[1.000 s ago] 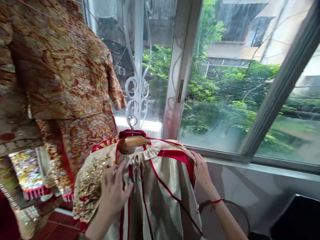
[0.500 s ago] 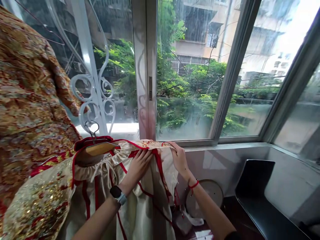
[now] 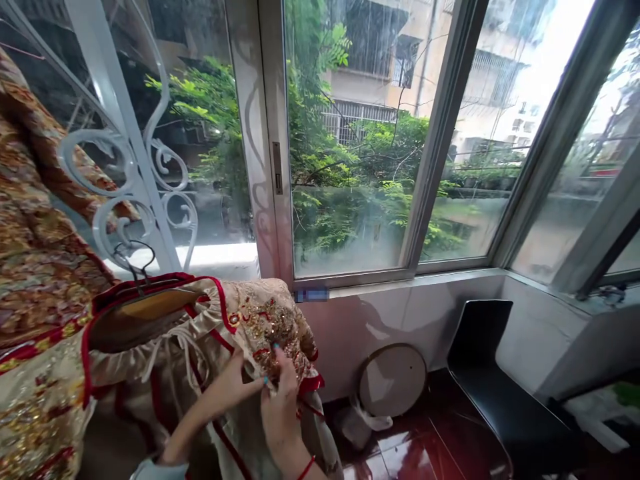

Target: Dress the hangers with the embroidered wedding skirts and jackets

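A cream jacket with red trim, a drawstring neckline and sequined embroidery hangs on a wooden hanger. Its right-side embroidered panel is spread outward, gold and red sequins facing up. My left hand grips the lower edge of that panel; its thumb points right and its other fingers are partly hidden by the cloth. Beside it, my right hand pinches the same edge, with one fingertip on the sequins. The two hands are close together, almost meeting at the thumb.
Another patterned garment hangs at the left, near a white scrolled metal grille. Windows run along the back above a sill. At the right are a black chair, a round disc against the wall and a plastic bag.
The embroidered panel has been turned over so its sequined face shows. My hands have moved lower and closer together. The view has shifted right.
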Demonstrator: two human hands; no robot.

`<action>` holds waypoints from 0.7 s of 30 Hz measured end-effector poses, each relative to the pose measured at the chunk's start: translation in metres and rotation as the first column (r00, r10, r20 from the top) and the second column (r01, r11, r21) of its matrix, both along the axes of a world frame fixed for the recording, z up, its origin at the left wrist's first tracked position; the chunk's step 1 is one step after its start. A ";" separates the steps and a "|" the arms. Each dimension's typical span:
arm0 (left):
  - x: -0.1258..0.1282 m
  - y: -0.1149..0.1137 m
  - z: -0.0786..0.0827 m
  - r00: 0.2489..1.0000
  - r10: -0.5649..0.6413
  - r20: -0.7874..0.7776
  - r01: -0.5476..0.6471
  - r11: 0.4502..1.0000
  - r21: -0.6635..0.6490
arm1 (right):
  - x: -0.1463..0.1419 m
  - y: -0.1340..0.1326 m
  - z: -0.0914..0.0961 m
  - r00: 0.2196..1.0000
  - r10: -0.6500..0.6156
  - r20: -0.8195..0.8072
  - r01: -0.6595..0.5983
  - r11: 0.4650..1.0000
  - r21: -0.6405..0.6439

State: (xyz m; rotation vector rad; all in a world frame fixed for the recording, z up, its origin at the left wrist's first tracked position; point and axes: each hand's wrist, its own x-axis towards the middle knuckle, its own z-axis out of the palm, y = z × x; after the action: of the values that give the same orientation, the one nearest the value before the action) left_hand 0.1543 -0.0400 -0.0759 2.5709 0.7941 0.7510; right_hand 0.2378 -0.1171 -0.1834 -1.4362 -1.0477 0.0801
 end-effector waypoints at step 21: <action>0.009 0.070 0.151 0.880 0.052 -0.472 0.093 0.956 0.279 | 0.101 -0.082 -0.039 0.998 -0.055 -0.017 0.052 0.992 -0.116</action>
State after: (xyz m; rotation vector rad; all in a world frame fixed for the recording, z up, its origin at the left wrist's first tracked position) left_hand 0.1630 0.0299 0.0748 3.0896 0.8396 0.2307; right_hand 0.3385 -0.1992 -0.2224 -1.5640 -1.0011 0.1177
